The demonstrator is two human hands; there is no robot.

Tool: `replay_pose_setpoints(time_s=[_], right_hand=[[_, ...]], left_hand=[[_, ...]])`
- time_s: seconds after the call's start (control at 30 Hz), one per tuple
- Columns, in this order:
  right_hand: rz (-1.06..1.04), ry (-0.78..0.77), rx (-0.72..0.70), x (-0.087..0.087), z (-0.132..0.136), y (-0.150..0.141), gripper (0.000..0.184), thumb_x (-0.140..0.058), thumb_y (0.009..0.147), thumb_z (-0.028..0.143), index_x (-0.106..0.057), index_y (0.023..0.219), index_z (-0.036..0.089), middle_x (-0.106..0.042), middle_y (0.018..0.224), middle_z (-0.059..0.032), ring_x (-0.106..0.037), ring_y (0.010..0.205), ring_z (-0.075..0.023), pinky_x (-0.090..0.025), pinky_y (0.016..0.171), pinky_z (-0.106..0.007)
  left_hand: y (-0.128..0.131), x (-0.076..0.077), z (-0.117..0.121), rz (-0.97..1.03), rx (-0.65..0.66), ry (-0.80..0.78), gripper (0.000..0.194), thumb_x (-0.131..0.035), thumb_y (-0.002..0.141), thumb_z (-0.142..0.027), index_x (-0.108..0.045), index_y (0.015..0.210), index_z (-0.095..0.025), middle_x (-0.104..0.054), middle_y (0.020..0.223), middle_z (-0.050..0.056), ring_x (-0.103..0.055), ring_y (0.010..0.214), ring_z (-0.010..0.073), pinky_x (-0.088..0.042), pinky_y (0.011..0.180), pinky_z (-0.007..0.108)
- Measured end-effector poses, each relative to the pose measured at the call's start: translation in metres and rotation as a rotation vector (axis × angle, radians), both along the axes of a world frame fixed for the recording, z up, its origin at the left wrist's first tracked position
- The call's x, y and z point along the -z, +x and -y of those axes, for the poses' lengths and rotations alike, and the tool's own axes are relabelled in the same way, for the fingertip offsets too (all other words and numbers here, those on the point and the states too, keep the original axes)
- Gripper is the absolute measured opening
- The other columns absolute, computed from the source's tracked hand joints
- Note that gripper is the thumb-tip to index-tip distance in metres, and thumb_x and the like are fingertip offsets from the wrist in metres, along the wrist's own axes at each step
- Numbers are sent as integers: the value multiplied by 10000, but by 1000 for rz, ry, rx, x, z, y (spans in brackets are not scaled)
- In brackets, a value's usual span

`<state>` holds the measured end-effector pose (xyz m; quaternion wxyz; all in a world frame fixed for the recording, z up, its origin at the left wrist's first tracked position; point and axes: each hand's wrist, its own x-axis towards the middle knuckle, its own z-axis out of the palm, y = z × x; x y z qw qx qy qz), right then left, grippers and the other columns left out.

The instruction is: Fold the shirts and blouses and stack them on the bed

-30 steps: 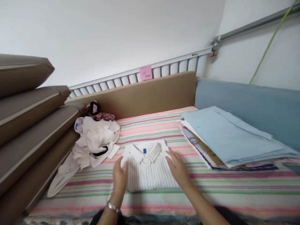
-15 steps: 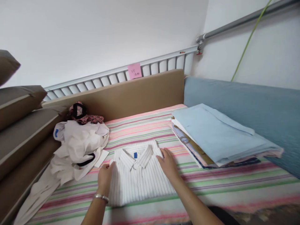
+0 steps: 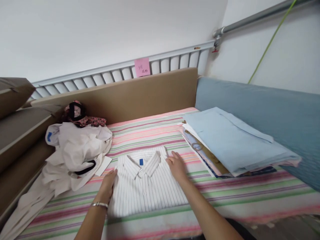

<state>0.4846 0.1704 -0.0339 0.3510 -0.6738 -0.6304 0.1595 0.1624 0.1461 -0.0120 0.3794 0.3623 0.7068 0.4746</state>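
White walls (image 3: 100, 30) are meeting in one corner, with one radiator (image 3: 165, 65) running along the back and one grey pipe (image 3: 250, 22) and one yellow-green cord (image 3: 272, 42) crossing on the right. One pink note (image 3: 142, 67) is hanging on the radiator's upper edge. Two panels are bordering the striped sheet (image 3: 140, 134): one tan panel (image 3: 150, 91) behind, one blue panel (image 3: 250, 105) to the right.

One striped shirt (image 3: 150, 191) is lying folded on the sheet, near its front edge, collar upward, with one blue label (image 3: 141, 162) showing inside the collar. Two hands are flanking it. The left hand (image 3: 108, 185), one bracelet (image 3: 100, 204) circling its wrist, is resting against the shirt's left edge, fingers held close together; whether they are pinching cloth, I cannot tell. The right hand (image 3: 177, 165) is touching the right shoulder edge, fingers bending loosely; its hold is equally unclear.

One folded stack (image 3: 232, 140) is lying to the right, light blue uppermost, its layers overlapping too much for counting. To the left, one white heap (image 3: 80, 150) is spreading in front of one flowered cloth (image 3: 95, 121), and at least two brown cushions (image 3: 20, 124) are standing piled beside them.
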Motion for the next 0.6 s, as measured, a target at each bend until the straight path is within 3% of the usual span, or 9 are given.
replay_pose_setpoints(time_s=[0.17, 0.3, 0.4, 0.47, 0.6], right_hand=[[212, 94, 71, 6, 5, -2, 183, -513, 826, 245, -673, 815, 155, -570, 1230, -148, -437, 1210, -282, -296, 1030, -429], [61, 109, 63, 1, 3, 2, 133, -537, 776, 232, -640, 813, 156, -632, 1081, -145, -481, 1158, -273, -343, 989, -416], [-226, -38, 54, -4, 0, 7, 274, -553, 744, 257, -617, 985, 144, -654, 1024, -123, -584, 1003, -240, -420, 903, -370], [-383, -186, 39, -6, -2, 11, 350, -577, 718, 279, -605, 1038, 138, -668, 1006, -116, -615, 940, -237, -436, 871, -364], [-481, -332, -63, -9, -4, 13, 219, -600, 685, 309, -667, 800, 135, -706, 805, -86, -650, 820, -267, -467, 778, -372]], left_hand=[[-4, 11, -10, -213, 13, -37, 177, -602, 623, -337, -615, 666, -166, -660, 685, 57, -602, 800, 239, -424, 811, 355], [-6, 13, -6, -344, -14, -32, 288, -605, 607, -436, -628, 714, -169, -662, 721, 56, -598, 825, 259, -413, 817, 360], [-9, 13, 8, -360, -65, -46, 481, -569, 640, -489, -609, 957, -129, -679, 901, 105, -610, 866, 246, -434, 796, 341], [-11, 12, 18, -347, -64, -80, 547, -549, 659, -510, -593, 1018, -101, -681, 942, 130, -625, 859, 245, -451, 761, 336], [-15, 4, 23, -348, 36, -171, 433, -579, 621, -511, -665, 771, -114, -708, 766, 114, -646, 765, 268, -470, 677, 342]])
